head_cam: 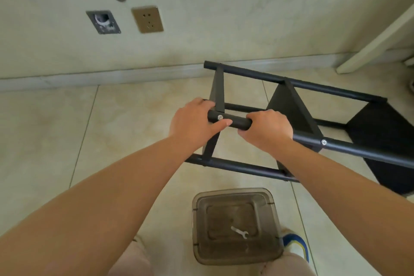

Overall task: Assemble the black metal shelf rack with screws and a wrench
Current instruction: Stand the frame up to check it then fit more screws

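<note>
The black metal shelf rack (291, 105) lies on its side on the tiled floor, its shelves standing on edge between round black poles. My left hand (195, 123) grips the near upper pole (237, 122) at its left end, thumb just under a silver screw (220, 117). My right hand (266, 130) grips the same pole a little to the right. A second silver screw (323, 142) sits further along that pole. A small silver wrench (239, 232) lies in a clear plastic box (235, 195) on the floor below my hands.
A wall with a brass socket plate (147, 19) and an open wall box (103, 21) runs along the far side, close behind the rack. A pale furniture leg (376, 45) leans at the upper right. My shoe (295, 245) is beside the box.
</note>
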